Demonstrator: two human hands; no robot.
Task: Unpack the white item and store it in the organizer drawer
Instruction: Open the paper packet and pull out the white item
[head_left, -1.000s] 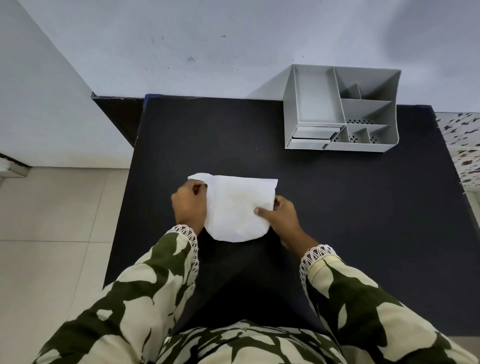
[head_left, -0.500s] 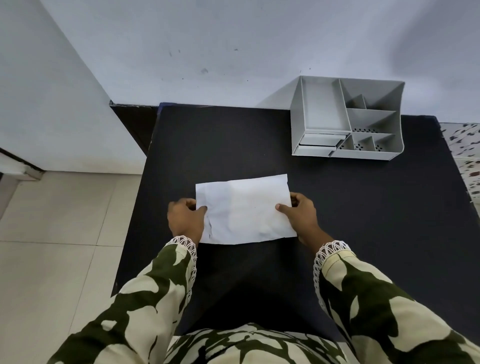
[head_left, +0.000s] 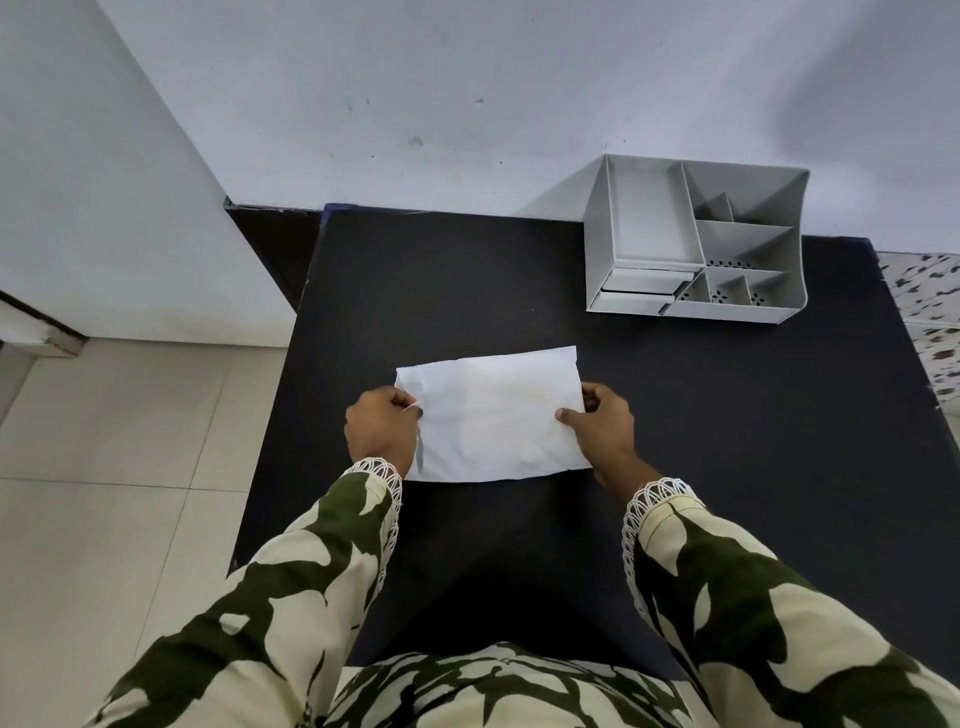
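Table (head_left: 701, 415): black, fills the middle of the frame.
Organizer (head_left: 696, 239): grey, upper right, against the wall; drawers at its lower left corner.
White packet (head_left: 493, 415): centre of frame, creased, held by its side edges.
Left hand (head_left: 382, 434): grip pinching the packet's left edge.
Right hand (head_left: 602, 428): grip pinching the right edge.

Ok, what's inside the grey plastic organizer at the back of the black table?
The grey plastic organizer has open compartments that look empty. Its two small drawers are closed, so their insides are hidden.
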